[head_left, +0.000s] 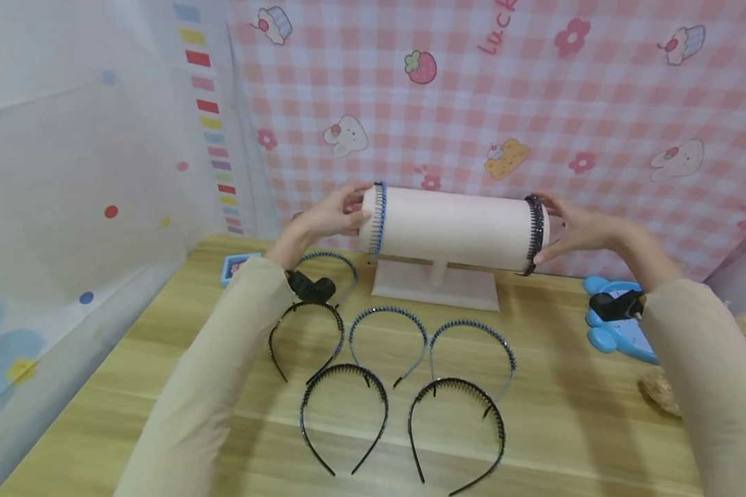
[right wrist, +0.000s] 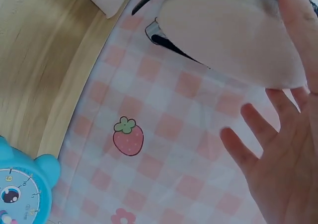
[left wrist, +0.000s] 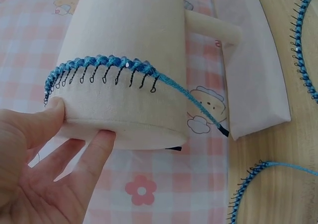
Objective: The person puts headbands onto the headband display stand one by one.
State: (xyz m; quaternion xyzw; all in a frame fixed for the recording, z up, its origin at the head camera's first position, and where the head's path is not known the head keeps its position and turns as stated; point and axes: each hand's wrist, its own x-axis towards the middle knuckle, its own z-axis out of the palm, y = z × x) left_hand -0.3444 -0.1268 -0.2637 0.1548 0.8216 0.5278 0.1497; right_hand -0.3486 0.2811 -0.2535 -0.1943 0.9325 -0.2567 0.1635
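A pale padded roll on a stand (head_left: 454, 228) lies sideways on its post and flat base. A blue toothed headband (left wrist: 107, 62) sits around its left end, a black toothed headband (head_left: 537, 235) around its right end. My left hand (head_left: 336, 212) touches the roll's left end, thumb close below the blue headband's teeth, fingers at the end's rim. At the other end is my right hand (head_left: 587, 226), its thumb against the black headband's lower part and the forefinger near its top. The other right fingers (right wrist: 259, 125) are spread beside the roll's end face.
Several loose headbands lie on the wooden table in front, black ones (head_left: 345, 369) and blue ones (head_left: 388, 310). A light-blue animal-shaped object (head_left: 622, 317) lies at the right, a small blue-framed item (head_left: 239, 266) at the left. A pink checked cloth (head_left: 472, 103) hangs behind.
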